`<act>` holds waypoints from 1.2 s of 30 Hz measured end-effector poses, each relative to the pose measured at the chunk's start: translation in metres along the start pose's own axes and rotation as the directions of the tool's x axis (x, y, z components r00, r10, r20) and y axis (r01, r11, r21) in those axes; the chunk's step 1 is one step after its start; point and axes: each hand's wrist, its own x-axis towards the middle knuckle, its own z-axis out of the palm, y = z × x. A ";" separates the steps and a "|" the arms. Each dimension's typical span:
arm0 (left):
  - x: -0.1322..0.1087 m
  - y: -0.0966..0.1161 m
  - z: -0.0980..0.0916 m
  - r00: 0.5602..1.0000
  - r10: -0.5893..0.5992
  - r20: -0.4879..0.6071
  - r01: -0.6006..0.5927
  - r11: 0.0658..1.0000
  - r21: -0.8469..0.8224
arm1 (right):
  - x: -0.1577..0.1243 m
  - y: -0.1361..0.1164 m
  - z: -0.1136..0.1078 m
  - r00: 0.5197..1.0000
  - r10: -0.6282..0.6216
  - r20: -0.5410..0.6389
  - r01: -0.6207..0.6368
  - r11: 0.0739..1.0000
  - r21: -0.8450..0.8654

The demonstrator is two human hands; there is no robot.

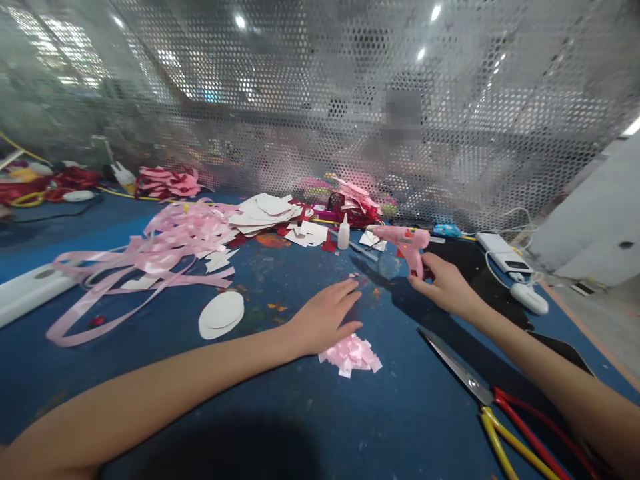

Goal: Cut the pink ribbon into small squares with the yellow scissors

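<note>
My right hand grips a pink hot glue gun by its handle, its nozzle facing left above the table. With fingers stretched out and somewhat apart, my left hand reaches low over the blue table. A small pale scrap lies by its fingertips; whether they touch it I cannot tell. Just below that palm is a heap of pink ribbon pieces, partly covered by the hand. White oval paper cutouts lie stacked to the left. Scissors with red and yellow handles rest beneath my right forearm.
Long pink ribbons tangle at the left, beside white paper sheets. A small white bottle stands near the perforated metal screen at the back. A white power strip and cabled white device lie right.
</note>
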 end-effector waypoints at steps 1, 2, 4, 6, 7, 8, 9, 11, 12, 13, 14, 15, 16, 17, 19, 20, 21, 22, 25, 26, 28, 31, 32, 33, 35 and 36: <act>-0.003 0.002 0.000 1.000 0.016 0.019 -0.016 1.000 -0.005 | 0.006 -0.001 0.003 0.999 -0.043 0.030 0.042 0.999 0.014; -0.004 0.004 -0.001 0.998 0.036 0.045 -0.035 0.999 -0.016 | 0.012 -0.003 0.007 0.995 -0.085 0.061 0.083 0.996 0.027; -0.005 0.005 -0.002 0.994 0.068 0.090 -0.065 0.997 -0.038 | 0.024 -0.006 0.015 0.978 -0.164 0.125 0.159 0.986 0.051; -0.004 0.004 -0.004 0.992 0.075 0.102 -0.070 0.996 -0.048 | 0.037 -0.010 0.025 0.952 -0.239 0.189 0.228 0.970 0.078; -0.004 0.004 -0.004 0.992 0.070 0.101 -0.065 0.997 -0.049 | 0.044 -0.013 0.031 0.936 -0.273 0.222 0.259 0.962 0.092; -0.003 0.004 -0.005 0.992 0.067 0.102 -0.062 0.997 -0.051 | 0.051 -0.015 0.035 0.918 -0.304 0.256 0.286 0.952 0.106; -0.003 0.005 -0.005 0.992 0.066 0.106 -0.061 0.997 -0.053 | 0.059 -0.017 0.040 0.899 -0.330 0.288 0.308 0.944 0.120; -0.002 0.005 -0.006 0.992 0.063 0.114 -0.057 0.997 -0.057 | 0.072 -0.020 0.047 0.863 -0.370 0.344 0.341 0.929 0.143; -0.002 0.005 -0.006 0.991 0.062 0.116 -0.055 0.997 -0.059 | 0.077 -0.021 0.049 0.850 -0.380 0.364 0.350 0.925 0.149; -0.002 0.005 -0.006 0.991 0.061 0.116 -0.055 0.997 -0.063 | 0.080 -0.022 0.050 0.843 -0.382 0.379 0.351 0.924 0.150; -0.002 0.005 -0.005 0.991 0.061 0.116 -0.053 0.996 -0.066 | 0.082 -0.023 0.050 0.842 -0.375 0.388 0.346 0.927 0.144; -0.001 0.005 -0.005 0.991 0.059 0.118 -0.051 0.996 -0.070 | 0.082 -0.024 0.050 0.846 -0.361 0.391 0.336 0.932 0.135; -0.001 0.005 -0.005 0.991 0.057 0.120 -0.049 0.996 -0.074 | 0.080 -0.024 0.048 0.854 -0.344 0.389 0.323 0.939 0.122; -0.001 0.005 -0.005 0.991 0.054 0.123 -0.044 0.996 -0.078 | 0.076 -0.024 0.045 0.865 -0.325 0.382 0.307 0.945 0.108; -0.001 0.004 -0.006 0.991 0.043 0.128 -0.031 0.995 -0.091 | 0.062 -0.020 0.035 0.892 -0.282 0.352 0.272 0.959 0.081; -0.001 0.003 -0.008 0.991 0.040 0.130 -0.026 0.994 -0.108 | 0.052 -0.016 0.027 0.909 -0.257 0.329 0.250 0.966 0.065; -0.002 0.002 -0.010 0.990 0.046 0.131 -0.028 0.990 -0.137 | 0.041 -0.010 0.018 0.926 -0.228 0.300 0.225 0.973 0.047; -0.002 0.000 -0.013 0.990 0.062 0.128 -0.038 0.983 -0.179 | 0.028 -0.003 0.007 0.942 -0.200 0.268 0.200 0.979 0.026; -0.003 -0.002 -0.022 0.959 0.257 0.117 -0.201 0.912 -0.357 | -0.013 0.030 -0.028 0.979 -0.114 0.169 0.123 0.991 -0.044; -0.003 -0.002 -0.024 0.927 0.349 0.138 -0.276 0.882 -0.381 | -0.026 0.042 -0.038 0.984 -0.115 0.138 0.126 0.989 -0.074; -0.002 0.001 -0.026 0.846 0.496 0.196 -0.403 0.836 -0.372 | -0.049 0.065 -0.055 0.989 -0.114 0.090 0.122 0.988 -0.091; 0.001 0.009 -0.024 0.810 0.539 0.231 -0.450 0.824 -0.345 | -0.064 0.091 -0.064 0.988 0.009 0.156 -0.010 1.000 0.007; 0.002 0.012 -0.022 0.810 0.540 0.227 -0.449 0.821 -0.353 | -0.062 0.097 -0.063 0.989 0.028 0.143 -0.035 0.998 0.045; 0.003 0.014 -0.021 0.808 0.547 0.218 -0.451 0.813 -0.370 | -0.057 0.103 -0.061 0.994 0.053 0.091 -0.060 0.996 0.072; 0.004 0.017 -0.018 0.796 0.575 0.189 -0.465 0.781 -0.416 | -0.040 0.116 -0.055 0.996 0.085 -0.001 -0.084 0.993 0.083; 0.004 0.018 -0.018 0.789 0.591 0.169 -0.478 0.763 -0.435 | -0.030 0.122 -0.052 0.994 0.101 -0.039 -0.097 0.992 0.084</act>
